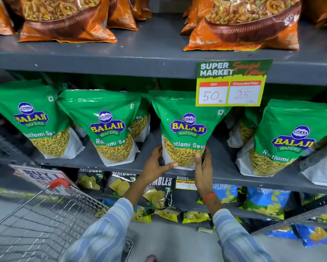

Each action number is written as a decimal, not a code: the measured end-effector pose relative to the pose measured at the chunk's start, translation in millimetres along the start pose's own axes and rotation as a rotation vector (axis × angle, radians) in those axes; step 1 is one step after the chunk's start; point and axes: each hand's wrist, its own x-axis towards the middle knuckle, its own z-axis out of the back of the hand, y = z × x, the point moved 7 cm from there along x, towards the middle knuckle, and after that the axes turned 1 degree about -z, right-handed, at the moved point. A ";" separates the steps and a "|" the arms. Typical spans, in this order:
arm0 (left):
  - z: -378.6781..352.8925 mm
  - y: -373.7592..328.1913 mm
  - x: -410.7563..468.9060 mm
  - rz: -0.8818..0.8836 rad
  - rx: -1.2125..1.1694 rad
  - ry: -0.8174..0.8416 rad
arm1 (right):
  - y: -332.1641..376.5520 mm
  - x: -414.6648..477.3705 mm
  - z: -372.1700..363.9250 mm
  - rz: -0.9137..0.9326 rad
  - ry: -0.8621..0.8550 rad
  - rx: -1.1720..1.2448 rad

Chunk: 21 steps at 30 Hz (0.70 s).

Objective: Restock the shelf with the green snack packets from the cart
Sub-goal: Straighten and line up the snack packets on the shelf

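A green snack packet point(185, 129) stands upright on the grey middle shelf point(153, 165), near its front edge. My left hand point(156, 163) grips its lower left corner and my right hand point(203, 167) holds its lower right side. Other green packets stand on the same shelf: one to the left point(109, 125), one at the far left point(32, 118) and one to the right point(287, 138), with more behind them. The wire cart point(41, 220) with a red handle sits at the lower left; its visible part holds no packets.
Orange snack bags point(242, 23) fill the shelf above. A price card point(230, 84) hangs from that shelf's edge, overlapping the held packet's top right. Black, yellow and blue chip packets point(262, 201) line the lower shelves. A gap lies between the held packet and its right neighbour.
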 end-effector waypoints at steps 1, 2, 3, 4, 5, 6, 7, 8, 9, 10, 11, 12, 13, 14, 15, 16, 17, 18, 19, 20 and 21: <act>0.0 0.9 -1.9 -0.007 0.000 -0.007 | 2.1 -1.7 -1.0 0.005 0.001 0.015; 0.3 2.3 -3.6 -0.011 0.010 -0.026 | 3.9 -3.2 -2.7 0.013 0.011 0.017; 0.8 4.0 -4.8 -0.014 0.013 -0.050 | 6.4 -4.9 -4.1 0.016 0.019 0.006; 1.0 2.4 -6.6 -0.017 0.014 -0.076 | 7.7 -5.7 -4.7 0.016 0.017 -0.001; 1.1 1.7 -7.9 -0.013 0.011 -0.097 | 9.5 -6.1 -4.0 0.009 0.008 -0.014; 0.6 -0.4 -9.2 -0.009 0.007 -0.104 | 10.3 -5.9 -3.7 0.007 0.003 -0.021; 0.0 -1.1 -9.1 -0.010 0.001 -0.103 | 11.5 -6.1 -3.3 0.009 -0.002 -0.029; -0.2 -3.2 -10.4 -0.017 0.011 -0.098 | 12.2 -6.8 -3.7 0.012 -0.018 -0.026; 1.9 -6.8 -13.0 -0.029 0.024 -0.103 | 13.3 -9.5 -4.3 0.008 -0.061 -0.025; 6.3 -12.6 -17.5 -0.041 0.045 -0.126 | 15.8 -13.9 -4.0 0.017 -0.136 -0.040; 12.4 -21.0 -23.8 -0.078 0.069 -0.166 | 22.8 -20.8 -3.8 0.045 -0.228 -0.072; 21.4 -32.6 -31.9 -0.140 0.114 -0.223 | 33.3 -29.1 -5.7 0.102 -0.316 -0.119; 33.2 -46.2 -41.7 -0.225 0.179 -0.287 | 47.1 -39.2 -11.9 0.177 -0.377 -0.165; 46.9 -60.4 -53.2 -0.320 0.259 -0.367 | 61.0 -48.7 -23.2 0.249 -0.401 -0.190; 61.1 -70.4 -64.6 -0.413 0.332 -0.460 | 73.5 -56.1 -36.6 0.312 -0.394 -0.199; 71.2 -80.0 -78.3 -0.479 0.383 -0.565 | 84.2 -61.6 -46.7 0.373 -0.364 -0.215; 95.0 -76.5 -87.9 -0.501 0.409 -0.662 | 94.6 -66.1 -70.9 0.422 -0.327 -0.226; 119.4 -67.8 -93.8 -0.482 0.412 -0.735 | 100.4 -67.5 -96.0 0.444 -0.272 -0.232; 130.9 -58.0 -96.5 -0.436 0.390 -0.782 | 98.9 -64.8 -108.3 0.433 -0.193 -0.242; 146.4 -43.1 -95.4 -0.372 0.350 -0.784 | 93.1 -60.4 -125.4 0.386 -0.114 -0.231; 163.7 -22.1 -89.9 -0.297 0.285 -0.739 | 84.9 -55.8 -144.6 0.312 -0.036 -0.199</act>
